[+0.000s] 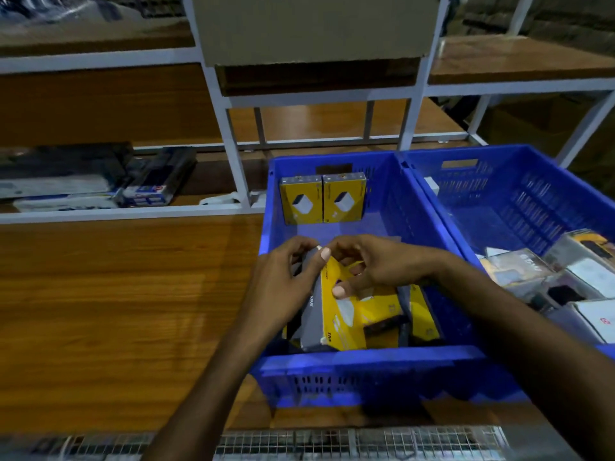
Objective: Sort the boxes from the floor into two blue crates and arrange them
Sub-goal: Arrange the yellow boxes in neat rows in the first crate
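Head view, looking down on a blue crate [366, 367] that sits on a wooden table [116, 294]. Both hands are over the crate's near end, and both are on the same box [346, 314], which has a yellow face and a grey side.

The left hand [283, 281] wraps the grey side, fingers curled over the top corner and thumb laid along the edge. The right hand [372, 267] comes in from the other side, thumb pressed flat on the yellow face and fingers curled round the top edge. Neither hand is free; the two grip that one box between them. The box is held at a slant, its lower end down inside the crate by the near wall.

Just right of it, also at the crate's near end, more yellow packs [422, 314] stand packed together; how many, I cannot tell. Up against the crate's far wall a far pair [301, 201] of yellow boxes stands upright, side by side and touching, printed faces toward us.

Hard against the crate's right side is a second crate [519, 194], also blue, with a jumble [579, 277] of white, clear and dark packages at its near end.

Behind the crate rises a white rack [229, 138] with a carton [316, 28] on its upper shelf. Left of the crate, on a low shelf, lie dark packets [100, 181], too blurred to read. Nearer than the crate, past the table's edge, runs wire mesh [332, 444].
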Demonstrator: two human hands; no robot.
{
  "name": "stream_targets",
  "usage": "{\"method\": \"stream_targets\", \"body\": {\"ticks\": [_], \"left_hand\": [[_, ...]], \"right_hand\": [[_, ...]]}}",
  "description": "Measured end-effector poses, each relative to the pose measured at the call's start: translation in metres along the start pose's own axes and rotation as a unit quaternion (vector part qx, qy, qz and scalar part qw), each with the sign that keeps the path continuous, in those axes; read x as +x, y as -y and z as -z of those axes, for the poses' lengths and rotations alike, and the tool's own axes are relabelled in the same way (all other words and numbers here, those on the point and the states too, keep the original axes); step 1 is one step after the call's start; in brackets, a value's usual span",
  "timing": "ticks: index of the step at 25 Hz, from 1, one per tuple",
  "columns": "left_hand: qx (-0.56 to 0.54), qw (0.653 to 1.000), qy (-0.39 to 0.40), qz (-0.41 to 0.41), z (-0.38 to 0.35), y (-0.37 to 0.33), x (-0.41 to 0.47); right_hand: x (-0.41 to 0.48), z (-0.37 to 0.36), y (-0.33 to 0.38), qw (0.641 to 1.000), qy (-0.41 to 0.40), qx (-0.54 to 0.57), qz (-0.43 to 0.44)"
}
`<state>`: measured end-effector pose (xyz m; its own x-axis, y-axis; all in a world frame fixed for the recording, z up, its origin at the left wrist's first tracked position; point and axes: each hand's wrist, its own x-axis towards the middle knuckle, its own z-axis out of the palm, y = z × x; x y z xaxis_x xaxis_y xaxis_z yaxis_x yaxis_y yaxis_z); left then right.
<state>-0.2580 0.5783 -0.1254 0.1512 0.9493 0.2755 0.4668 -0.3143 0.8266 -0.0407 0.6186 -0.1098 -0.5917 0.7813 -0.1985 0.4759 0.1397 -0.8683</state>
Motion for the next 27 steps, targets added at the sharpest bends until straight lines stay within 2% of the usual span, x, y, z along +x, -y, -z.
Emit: {"method": "stream_targets", "body": {"ticks": [4, 8, 9, 11, 13, 16, 19, 22, 24, 25, 27], "left_hand": [[-0.045, 0.999, 0.004, 0.014, -0.001, 0.003, -0.003], [-0.144, 0.989, -0.028, -0.022, -0.003, -0.008, 0.022], [-0.115, 0.992, -0.046, -0.036, -0.002, -0.010, 0.030], [0.059, 0.991, -0.076, -0.089, 0.003, -0.001, 0.047], [0.218, 0.969, -0.047, -0.102, 0.007, 0.009, 0.050], [0.255, 0.966, -0.001, -0.048, 0.002, 0.016, 0.048], [0.183, 0.982, -0.018, -0.049, 0.002, 0.016, 0.050], [0.058, 0.997, 0.039, -0.012, 0.006, 0.017, 0.052], [-0.088, 0.995, 0.050, 0.026, 0.006, 0.021, 0.057], [-0.132, 0.990, 0.031, 0.045, 0.006, 0.024, 0.063], [-0.117, 0.991, -0.010, 0.058, 0.005, 0.032, 0.074]], "right_hand": [[-0.002, 0.004, 0.002, 1.000, 0.019, 0.022, -0.002], [0.004, 0.025, -0.001, 0.994, -0.020, 0.108, -0.013], [0.006, 0.032, 0.000, 0.990, -0.034, 0.134, -0.012], [0.013, 0.048, 0.003, 0.980, -0.084, 0.178, -0.007], [0.025, 0.063, 0.005, 0.962, -0.154, 0.226, -0.016], [0.044, 0.078, -0.001, 0.917, -0.242, 0.313, -0.056], [0.063, 0.077, -0.011, 0.894, -0.279, 0.344, -0.070], [0.074, 0.075, -0.021, 0.881, -0.308, 0.355, -0.048], [0.068, 0.073, -0.006, 0.885, -0.317, 0.342, -0.007], [0.064, 0.072, 0.002, 0.889, -0.309, 0.336, 0.029], [0.056, 0.074, 0.014, 0.901, -0.267, 0.328, 0.097]]}}
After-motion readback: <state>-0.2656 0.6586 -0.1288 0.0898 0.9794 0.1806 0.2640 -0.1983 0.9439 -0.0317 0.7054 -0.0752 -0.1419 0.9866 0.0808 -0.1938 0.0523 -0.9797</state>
